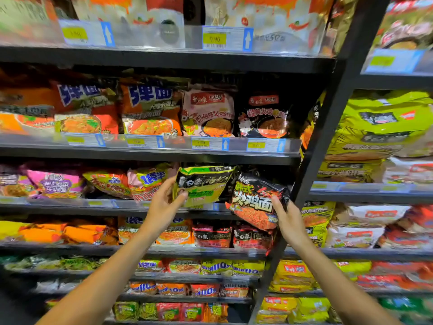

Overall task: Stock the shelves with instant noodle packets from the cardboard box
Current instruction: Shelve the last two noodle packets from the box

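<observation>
My left hand [164, 202] grips the left edge of a green-and-black noodle packet [203, 184] at the front of the third shelf [70, 208]. My right hand [289, 219] holds the lower right corner of a black-and-red noodle packet [255, 200], which tilts out over the shelf's front edge, just right of the green one. Both packets sit at the right end of that shelf, beside the dark upright post [314, 165]. The cardboard box is out of view.
Shelves above and below are packed with noodle packets in rows behind price-tag strips [206, 144]. A second shelf unit [375, 193] with green, white and red packets stands to the right of the post. Pink and yellow packets [58, 184] fill the left of the third shelf.
</observation>
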`<action>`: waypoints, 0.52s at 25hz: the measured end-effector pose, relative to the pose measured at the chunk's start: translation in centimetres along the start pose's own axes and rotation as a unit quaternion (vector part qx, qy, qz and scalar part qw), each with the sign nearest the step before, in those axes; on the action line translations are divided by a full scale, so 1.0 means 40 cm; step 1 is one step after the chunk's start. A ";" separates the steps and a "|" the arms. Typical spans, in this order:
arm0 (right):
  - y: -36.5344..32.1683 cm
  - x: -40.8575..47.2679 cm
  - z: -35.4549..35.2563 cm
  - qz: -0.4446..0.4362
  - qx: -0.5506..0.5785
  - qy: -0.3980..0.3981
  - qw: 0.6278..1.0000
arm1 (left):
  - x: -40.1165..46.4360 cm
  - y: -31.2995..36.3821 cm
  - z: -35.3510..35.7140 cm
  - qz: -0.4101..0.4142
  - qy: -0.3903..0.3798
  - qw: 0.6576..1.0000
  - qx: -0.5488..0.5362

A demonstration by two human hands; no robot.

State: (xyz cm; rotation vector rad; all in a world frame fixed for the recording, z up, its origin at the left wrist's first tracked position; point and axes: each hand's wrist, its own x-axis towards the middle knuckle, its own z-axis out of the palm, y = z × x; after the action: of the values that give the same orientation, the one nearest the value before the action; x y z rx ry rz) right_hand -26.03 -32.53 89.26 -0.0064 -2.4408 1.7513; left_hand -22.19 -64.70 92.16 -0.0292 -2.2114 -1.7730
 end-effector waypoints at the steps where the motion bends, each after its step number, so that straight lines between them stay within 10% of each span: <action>1: -0.010 0.004 0.003 -0.003 -0.006 0.002 1.000 | 0.020 -0.006 0.004 0.014 -0.009 1.000 -0.004; 13: -0.004 0.038 0.028 -0.027 -0.026 0.050 0.998 | 0.143 -0.118 0.074 0.095 -0.078 0.981 0.152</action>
State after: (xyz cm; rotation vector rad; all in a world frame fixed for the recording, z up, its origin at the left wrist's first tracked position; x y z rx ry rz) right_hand -27.64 -33.52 89.24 -0.0325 -2.3924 1.6250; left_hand -29.27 -63.98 88.53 -0.3107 -2.4739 -1.3596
